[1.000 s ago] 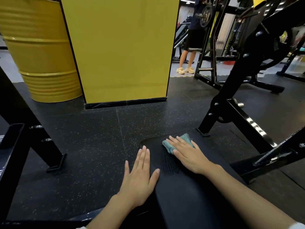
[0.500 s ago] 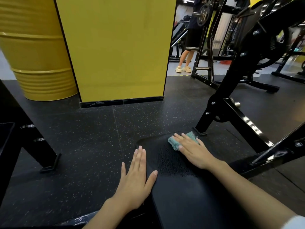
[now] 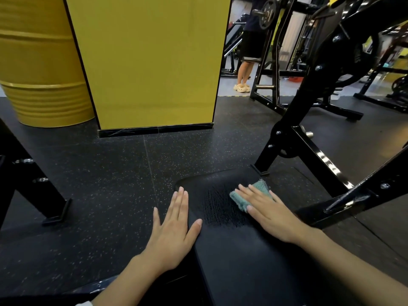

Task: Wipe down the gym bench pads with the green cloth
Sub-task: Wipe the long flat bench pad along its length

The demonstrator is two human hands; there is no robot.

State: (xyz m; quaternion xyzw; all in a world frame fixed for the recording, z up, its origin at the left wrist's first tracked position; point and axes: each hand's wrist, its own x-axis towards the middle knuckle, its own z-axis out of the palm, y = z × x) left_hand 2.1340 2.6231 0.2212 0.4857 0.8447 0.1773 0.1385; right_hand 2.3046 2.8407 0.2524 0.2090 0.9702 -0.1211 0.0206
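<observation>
The black bench pad (image 3: 234,257) runs from the bottom of the view up to a rounded far end. My right hand (image 3: 271,213) lies flat on the green cloth (image 3: 258,191) and presses it onto the pad near the far right corner. Most of the cloth is hidden under the fingers. A damp streaked patch (image 3: 220,206) shows on the pad just left of the cloth. My left hand (image 3: 174,226) rests flat on the pad's left edge, fingers together and thumb out, holding nothing.
A black machine frame (image 3: 309,155) slants up close to the pad's right side. Another black frame leg (image 3: 28,180) stands at the left. Beyond are a yellow pillar (image 3: 150,62), a yellow drum (image 3: 42,69) and a person (image 3: 249,51) standing by a rack.
My right hand has slid the cloth rightward across the far end of the pad, leaving a wider damp patch behind it. My left hand has stayed on the left edge.
</observation>
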